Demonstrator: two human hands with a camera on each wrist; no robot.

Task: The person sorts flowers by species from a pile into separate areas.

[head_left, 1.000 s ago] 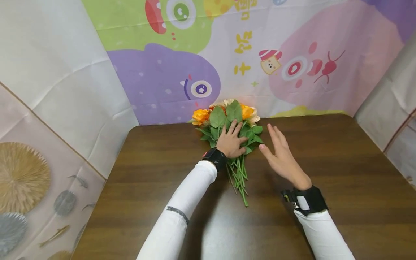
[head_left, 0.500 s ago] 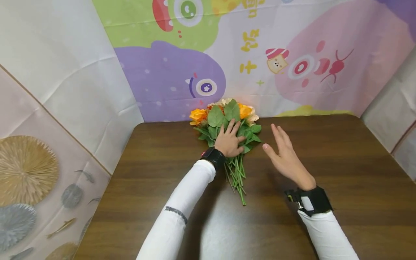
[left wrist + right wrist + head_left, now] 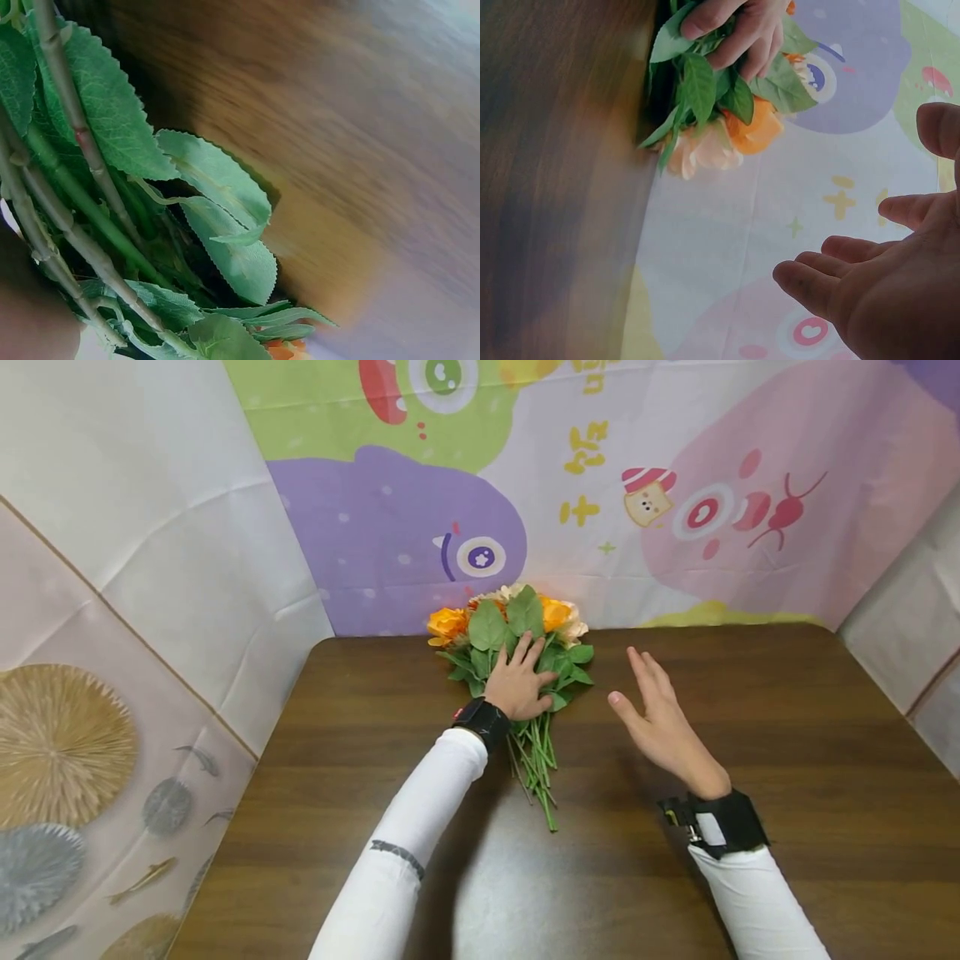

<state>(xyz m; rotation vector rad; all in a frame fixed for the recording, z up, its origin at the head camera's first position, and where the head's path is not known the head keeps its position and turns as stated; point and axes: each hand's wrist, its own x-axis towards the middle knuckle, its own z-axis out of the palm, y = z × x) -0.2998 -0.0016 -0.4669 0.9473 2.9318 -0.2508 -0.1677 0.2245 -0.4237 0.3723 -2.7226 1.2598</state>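
Observation:
A bouquet of flowers (image 3: pixel 487 627) with orange and pale peach blooms lies at the back of the table, its green stems (image 3: pixel 538 764) pointing toward the front. On its leaves rests my left hand (image 3: pixel 517 687), palm down with the fingers spread. Close up in the left wrist view are leaves (image 3: pixel 105 97) and brownish stems. My right hand (image 3: pixel 663 727) is held to the right of the bouquet, apart from it, with fingers extended and nothing in it. The right wrist view shows its palm (image 3: pixel 885 292) and the left hand on the bouquet beyond.
The brown wooden table (image 3: pixel 637 877) reaches back to a cartoon-printed cloth (image 3: pixel 585 560), and the blooms lie against it. Pale patterned cloths (image 3: pixel 180 568) hang at both sides.
The left hand and the bouquet under it have shifted a little to the left on the table. My right hand stays nearly still. The head view has turned slightly.

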